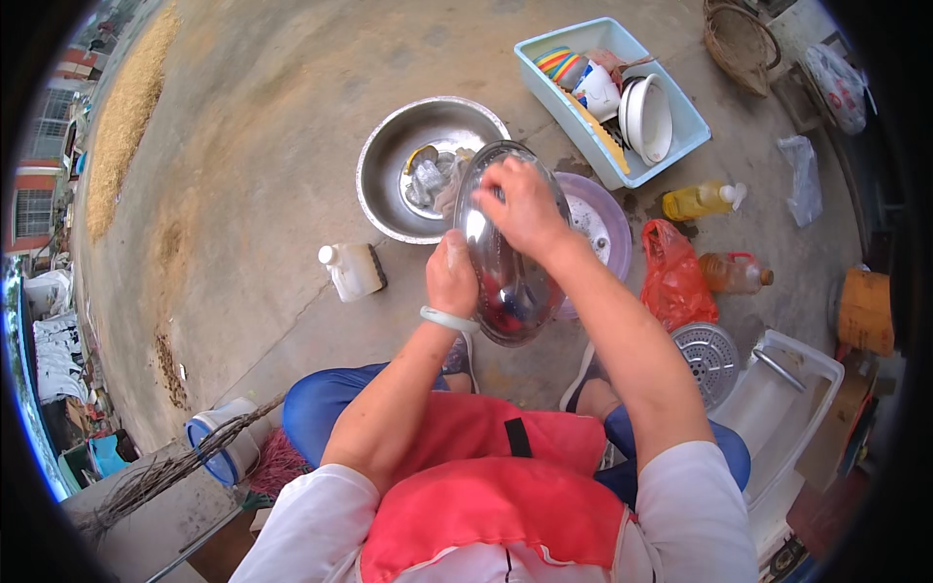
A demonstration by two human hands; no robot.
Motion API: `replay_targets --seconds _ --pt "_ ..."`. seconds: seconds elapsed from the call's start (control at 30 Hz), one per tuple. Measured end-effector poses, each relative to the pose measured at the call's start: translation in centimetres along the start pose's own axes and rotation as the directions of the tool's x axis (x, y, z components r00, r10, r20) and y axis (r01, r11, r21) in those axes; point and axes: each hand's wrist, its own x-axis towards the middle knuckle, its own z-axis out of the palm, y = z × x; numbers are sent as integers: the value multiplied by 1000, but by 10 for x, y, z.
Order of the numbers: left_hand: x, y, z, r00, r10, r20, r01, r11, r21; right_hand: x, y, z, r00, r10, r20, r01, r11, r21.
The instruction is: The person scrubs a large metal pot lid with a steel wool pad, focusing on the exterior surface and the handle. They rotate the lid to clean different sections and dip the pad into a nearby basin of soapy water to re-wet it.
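A glass pot lid [514,291] with a metal rim is held up tilted before me. My left hand [452,275] grips its left edge, thumb on the glass. My right hand [521,204] is at the upper part of the lid, fingers bent around its knob area; whether they hold the knob cannot be seen. Behind the lid stands a steel basin [390,211] with crumpled plastic and cloth-like pieces [431,178]. To the right, partly covered by lid and arm, is a purple basin [619,226] with foamy water.
A light blue tub [576,149] holds bowls and a mug. On the right are a bottle of yellow liquid [689,202], a red plastic bag [672,280], an oil bottle [732,273], a steamer plate [703,361] and a clear bin [773,430]. A white jug [353,271] stands left.
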Motion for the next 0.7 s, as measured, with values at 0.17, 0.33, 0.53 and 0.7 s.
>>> replay_targets --seconds 0.17,0.33,0.53,0.7 --pt "7 -14 -2 995 85 -45 -88 994 -65 -37 -18 8 989 -143 47 141 989 39" --pt "3 -5 1 1000 19 3 -19 999 -31 17 12 8 998 14 -67 -19 997 -81" --pt "16 -20 -6 989 -140 38 145 975 -169 -63 -21 20 966 -257 11 256 961 -108" --pt "27 -34 -6 952 -299 67 300 865 -402 -110 6 22 956 -293 34 291 956 43"
